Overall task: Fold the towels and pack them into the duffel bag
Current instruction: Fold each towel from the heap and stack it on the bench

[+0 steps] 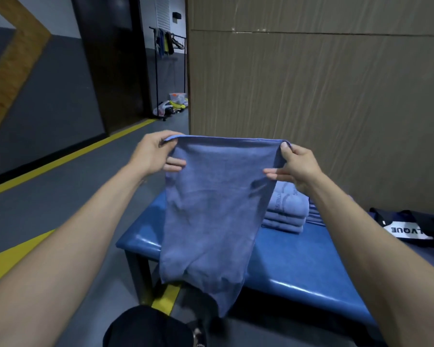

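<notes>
A blue towel [211,209] hangs in the air in front of me, stretched between both hands over the blue padded bench [298,266]. My left hand [156,152] pinches its top left corner. My right hand [295,166] pinches its top right corner. The towel's lower end dangles past the bench's front edge. A stack of folded blue towels [287,211] lies on the bench behind the hanging towel, partly hidden by it. A dark duffel bag [411,229] with a white label sits at the right end of the bench.
A wood-panelled wall [311,96] stands right behind the bench. The grey floor with yellow lines [68,156] lies to the left. A clothes rack [169,46] with bags under it stands far back. A dark cap [148,326] is below me.
</notes>
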Demonstrator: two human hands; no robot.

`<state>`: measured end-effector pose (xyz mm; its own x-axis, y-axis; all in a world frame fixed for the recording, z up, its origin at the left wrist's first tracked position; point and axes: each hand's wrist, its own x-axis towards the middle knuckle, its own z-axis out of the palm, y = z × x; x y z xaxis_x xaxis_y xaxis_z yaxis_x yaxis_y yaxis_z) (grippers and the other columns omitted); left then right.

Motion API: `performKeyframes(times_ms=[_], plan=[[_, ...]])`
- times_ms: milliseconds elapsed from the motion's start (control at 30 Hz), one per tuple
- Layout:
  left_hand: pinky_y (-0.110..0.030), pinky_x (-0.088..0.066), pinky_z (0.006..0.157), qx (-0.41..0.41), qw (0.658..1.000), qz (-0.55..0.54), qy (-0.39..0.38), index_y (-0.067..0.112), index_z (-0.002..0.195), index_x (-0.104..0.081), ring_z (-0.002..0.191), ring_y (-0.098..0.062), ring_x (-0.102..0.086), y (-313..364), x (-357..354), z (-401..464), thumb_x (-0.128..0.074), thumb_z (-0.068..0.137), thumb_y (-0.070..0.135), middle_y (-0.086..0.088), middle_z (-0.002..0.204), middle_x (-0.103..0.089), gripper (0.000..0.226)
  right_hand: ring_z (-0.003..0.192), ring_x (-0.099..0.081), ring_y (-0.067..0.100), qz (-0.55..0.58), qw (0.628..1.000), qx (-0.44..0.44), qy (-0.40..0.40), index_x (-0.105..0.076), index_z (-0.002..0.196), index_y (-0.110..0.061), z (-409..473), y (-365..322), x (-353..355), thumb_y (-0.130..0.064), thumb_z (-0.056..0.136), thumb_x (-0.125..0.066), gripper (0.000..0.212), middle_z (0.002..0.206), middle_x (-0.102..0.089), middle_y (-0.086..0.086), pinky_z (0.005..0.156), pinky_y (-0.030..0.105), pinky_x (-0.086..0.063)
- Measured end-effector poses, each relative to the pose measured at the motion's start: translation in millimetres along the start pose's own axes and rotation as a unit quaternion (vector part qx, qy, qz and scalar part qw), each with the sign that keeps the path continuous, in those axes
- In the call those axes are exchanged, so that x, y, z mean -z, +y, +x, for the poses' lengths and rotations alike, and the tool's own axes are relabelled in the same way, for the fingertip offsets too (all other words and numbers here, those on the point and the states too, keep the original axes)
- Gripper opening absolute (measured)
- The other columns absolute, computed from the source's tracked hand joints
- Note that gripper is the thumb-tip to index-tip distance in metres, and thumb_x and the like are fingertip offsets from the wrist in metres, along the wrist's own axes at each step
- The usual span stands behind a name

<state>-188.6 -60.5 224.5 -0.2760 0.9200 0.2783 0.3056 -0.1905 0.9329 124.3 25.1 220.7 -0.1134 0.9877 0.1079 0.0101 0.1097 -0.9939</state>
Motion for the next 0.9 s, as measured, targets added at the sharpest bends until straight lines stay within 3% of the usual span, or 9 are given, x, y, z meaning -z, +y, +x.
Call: performKeyframes(times_ms=[67,167,267,367,500,667,800,900], plan=[[-0.023,-0.061,0.075,-0.031,0.999,-0.007,0.004,0.017,0.116,-0.066,0.082,-0.007,-0.074,-12,-1,7,-0.045,0.107,0.007,-0.011,0.109,-0.067,0.025,0.085,-0.075,0.033,0.026,1.0,0.006,-0.009,-0.063,0.099,-0.015,9,7,-8,-0.031,0.107,-0.048,0.023,0.101,-0.067,0.008,0.076,0.043,-0.063],[-0.028,-0.05,0.093,-0.097,0.99,0.1,0.023,0.02,0.113,-0.072,0.105,-0.008,-0.065,-30,2,20,-0.049,0.104,0.008,0.002,0.115,-0.071,0.027,0.093,-0.072,0.02,-0.015,0.999,0.042,-0.016,-0.067,0.09,-0.024,26,19,-19,-0.033,0.107,-0.047,0.028,0.091,-0.069,-0.003,0.079,0.036,-0.053],[-0.013,-0.039,0.097,-0.104,0.984,0.139,0.027,0.023,0.117,-0.072,0.127,-0.002,-0.052,-42,1,36,-0.05,0.104,0.01,0.012,0.124,-0.064,0.028,0.078,-0.063,0.01,-0.028,0.997,0.07,-0.028,-0.071,0.085,-0.024,48,27,-30,-0.033,0.107,-0.047,0.034,0.078,-0.069,-0.009,0.081,0.032,-0.05],[-0.007,-0.034,0.096,-0.098,0.985,0.14,0.022,0.024,0.12,-0.071,0.137,0.001,-0.042,-55,-1,61,-0.051,0.104,0.01,0.011,0.133,-0.059,0.03,0.083,-0.064,0.013,-0.027,0.995,0.086,-0.037,-0.073,0.086,-0.022,76,34,-42,-0.034,0.106,-0.047,0.034,0.086,-0.072,-0.006,0.083,0.034,-0.051],[-0.015,-0.032,0.1,-0.087,0.988,0.129,0.026,0.023,0.121,-0.07,0.141,-0.002,-0.04,-68,-1,96,-0.049,0.105,0.011,0.011,0.134,-0.058,0.029,0.079,-0.062,0.008,-0.038,0.993,0.107,-0.018,-0.071,0.093,-0.013,108,38,-57,-0.03,0.107,-0.046,0.034,0.086,-0.071,-0.005,0.077,0.027,-0.049],[-0.014,-0.031,0.102,-0.111,0.986,0.117,0.036,0.024,0.12,-0.069,0.141,-0.004,-0.04,-62,5,138,-0.049,0.105,0.011,0.005,0.141,-0.057,0.028,0.08,-0.059,0.007,-0.034,0.987,0.154,-0.002,-0.07,0.089,-0.022,142,24,-69,-0.03,0.107,-0.046,0.031,0.086,-0.068,-0.007,0.075,0.027,-0.047],[-0.017,-0.036,0.103,-0.12,0.985,0.117,0.039,0.027,0.12,-0.07,0.137,-0.005,-0.045,-66,7,153,-0.05,0.105,0.013,0.006,0.14,-0.058,0.028,0.083,-0.062,0.005,-0.022,0.986,0.165,-0.005,-0.071,0.096,-0.019,152,20,-76,-0.028,0.108,-0.045,0.03,0.091,-0.07,-0.005,0.075,0.021,-0.051],[-0.008,-0.035,0.098,-0.099,0.986,0.13,0.018,0.015,0.119,-0.071,0.132,-0.006,-0.049,-91,2,137,-0.051,0.104,0.008,0.007,0.127,-0.062,0.026,0.077,-0.057,0.006,-0.041,0.989,0.144,-0.018,-0.068,0.088,-0.018,150,45,-78,-0.023,0.107,-0.048,0.029,0.084,-0.065,-0.004,0.072,0.024,-0.046]])
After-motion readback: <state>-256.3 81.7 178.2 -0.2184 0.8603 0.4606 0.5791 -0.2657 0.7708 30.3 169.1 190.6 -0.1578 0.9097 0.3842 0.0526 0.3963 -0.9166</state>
